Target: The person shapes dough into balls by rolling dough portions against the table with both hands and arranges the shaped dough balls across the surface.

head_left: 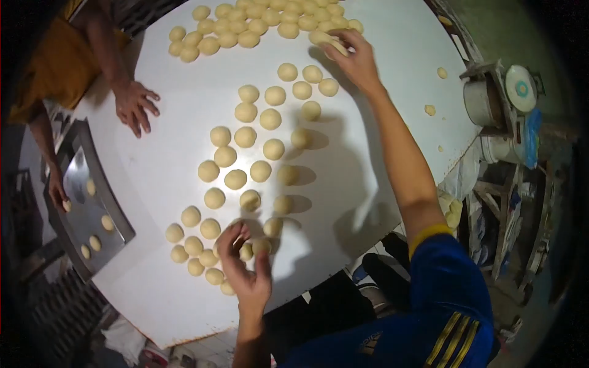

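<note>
My right hand (356, 58) is at the far side of the white table, its fingers closed around pale dough pieces (328, 42) beside a dense cluster of dough balls (264, 15). Closer to me, my left hand (245, 260) is low over the table with its fingers curved and thumb apart. Dough balls (261, 246) lie between that thumb and the fingers, apparently resting on the table. Loose rows of round dough balls (235, 179) stretch across the middle, some in my shadow.
At the left, a co-worker's hand (135, 105) rests on the white table (165, 153). That person's other hand (57, 189) touches a dough piece on a metal tray (113, 242). A pot (481, 101) and a plate (521, 88) stand on the right. Dough scraps (429, 110) lie nearby.
</note>
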Demonstrator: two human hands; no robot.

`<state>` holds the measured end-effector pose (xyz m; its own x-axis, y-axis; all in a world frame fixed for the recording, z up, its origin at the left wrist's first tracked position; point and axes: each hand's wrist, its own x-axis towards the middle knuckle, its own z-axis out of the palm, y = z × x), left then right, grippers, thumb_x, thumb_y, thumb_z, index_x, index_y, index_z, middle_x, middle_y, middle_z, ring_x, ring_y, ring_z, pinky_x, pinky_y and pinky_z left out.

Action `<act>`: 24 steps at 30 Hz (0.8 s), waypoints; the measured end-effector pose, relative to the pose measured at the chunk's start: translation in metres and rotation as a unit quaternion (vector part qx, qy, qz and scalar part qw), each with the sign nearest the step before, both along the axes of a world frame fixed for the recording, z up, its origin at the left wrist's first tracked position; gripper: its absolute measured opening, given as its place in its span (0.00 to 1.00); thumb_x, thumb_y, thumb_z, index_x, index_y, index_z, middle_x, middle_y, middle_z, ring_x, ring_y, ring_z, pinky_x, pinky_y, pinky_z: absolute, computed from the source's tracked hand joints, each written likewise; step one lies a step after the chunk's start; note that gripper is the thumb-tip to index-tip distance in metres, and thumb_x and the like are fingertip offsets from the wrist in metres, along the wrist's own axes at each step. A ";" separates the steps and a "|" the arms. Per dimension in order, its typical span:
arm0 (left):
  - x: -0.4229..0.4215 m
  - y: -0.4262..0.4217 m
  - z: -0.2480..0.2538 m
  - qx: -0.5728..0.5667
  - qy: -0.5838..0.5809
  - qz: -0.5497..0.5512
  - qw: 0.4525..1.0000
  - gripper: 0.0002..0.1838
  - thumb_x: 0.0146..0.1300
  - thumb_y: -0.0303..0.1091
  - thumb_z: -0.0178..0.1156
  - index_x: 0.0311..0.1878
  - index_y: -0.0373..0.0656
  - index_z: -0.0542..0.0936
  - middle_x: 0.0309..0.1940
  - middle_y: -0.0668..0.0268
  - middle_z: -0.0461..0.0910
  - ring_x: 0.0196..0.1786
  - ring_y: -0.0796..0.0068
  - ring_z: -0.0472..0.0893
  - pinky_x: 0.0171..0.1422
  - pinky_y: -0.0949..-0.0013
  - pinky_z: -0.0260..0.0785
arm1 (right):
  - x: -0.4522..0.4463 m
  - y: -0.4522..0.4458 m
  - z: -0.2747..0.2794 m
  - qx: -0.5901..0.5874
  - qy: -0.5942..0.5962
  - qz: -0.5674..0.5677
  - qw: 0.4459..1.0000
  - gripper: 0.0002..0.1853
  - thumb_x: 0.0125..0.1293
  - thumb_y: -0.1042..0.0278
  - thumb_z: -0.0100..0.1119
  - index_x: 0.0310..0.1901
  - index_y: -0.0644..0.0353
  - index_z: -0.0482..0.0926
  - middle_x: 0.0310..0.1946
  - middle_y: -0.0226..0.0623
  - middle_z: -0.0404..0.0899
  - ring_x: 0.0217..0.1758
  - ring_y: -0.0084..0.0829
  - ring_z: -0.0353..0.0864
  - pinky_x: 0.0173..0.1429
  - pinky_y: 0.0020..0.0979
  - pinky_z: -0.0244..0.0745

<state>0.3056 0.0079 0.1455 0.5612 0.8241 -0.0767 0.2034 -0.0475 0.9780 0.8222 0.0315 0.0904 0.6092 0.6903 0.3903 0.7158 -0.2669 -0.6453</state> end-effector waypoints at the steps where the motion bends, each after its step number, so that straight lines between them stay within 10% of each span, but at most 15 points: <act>1: 0.020 -0.002 0.009 -0.107 -0.051 -0.007 0.993 0.41 0.77 0.30 0.67 0.89 0.37 0.63 0.81 0.49 0.72 0.78 0.54 0.77 0.83 0.47 0.74 | -0.031 -0.020 0.026 0.001 0.008 0.028 1.000 0.24 0.71 0.56 0.85 0.62 0.58 0.93 0.49 0.41 0.88 0.52 0.38 0.89 0.62 0.42 0.85; 5: 0.051 -0.017 0.019 -0.351 -0.207 -0.040 0.912 0.50 0.77 0.27 0.66 0.96 0.43 0.50 0.82 0.52 0.69 0.78 0.57 0.77 0.80 0.52 0.75 | -0.211 -0.109 0.073 -0.023 0.065 0.279 0.958 0.27 0.67 0.64 0.88 0.67 0.54 0.92 0.46 0.34 0.88 0.49 0.37 0.91 0.53 0.42 0.89; 9: -0.009 -0.065 0.010 -0.289 -0.017 0.070 0.955 0.15 0.86 0.27 0.65 0.70 0.37 0.81 0.60 0.65 0.86 0.63 0.75 0.84 0.72 0.69 0.76 | -0.349 -0.186 0.071 -0.078 0.263 0.281 0.920 0.27 0.67 0.67 0.88 0.68 0.53 0.92 0.43 0.33 0.85 0.45 0.34 0.89 0.49 0.40 0.89; 12: -0.103 -0.103 -0.003 -0.291 0.062 0.166 0.940 0.11 0.90 0.31 0.61 0.67 0.38 0.81 0.57 0.66 0.85 0.59 0.78 0.82 0.68 0.69 0.76 | -0.398 -0.223 0.062 -0.162 0.407 0.277 0.855 0.26 0.69 0.69 0.87 0.68 0.55 0.92 0.40 0.32 0.81 0.41 0.32 0.85 0.45 0.37 0.87; 18: -0.226 -0.111 -0.062 -0.230 0.160 0.282 0.917 0.11 0.93 0.38 0.54 0.59 0.41 0.80 0.50 0.67 0.80 0.51 0.78 0.79 0.56 0.71 0.76 | -0.448 -0.240 -0.005 -0.188 0.253 0.303 0.899 0.31 0.69 0.58 0.87 0.71 0.52 0.89 0.50 0.36 0.81 0.52 0.40 0.85 0.56 0.44 0.86; 24: -0.249 -0.135 -0.063 -0.476 -0.192 0.279 0.812 0.11 0.89 0.41 0.53 0.56 0.44 0.76 0.48 0.63 0.80 0.45 0.73 0.81 0.43 0.67 0.79 | -0.535 -0.246 -0.010 -0.199 0.356 0.305 0.861 0.37 0.66 0.56 0.88 0.76 0.49 0.84 0.70 0.44 0.78 0.69 0.47 0.84 0.72 0.45 0.85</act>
<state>0.0570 -0.1269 0.0820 0.2545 0.6276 -0.7358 -0.3942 0.7621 0.5136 0.2872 -0.2148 0.0804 0.0726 0.9593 -0.2727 0.2625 -0.2822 -0.9227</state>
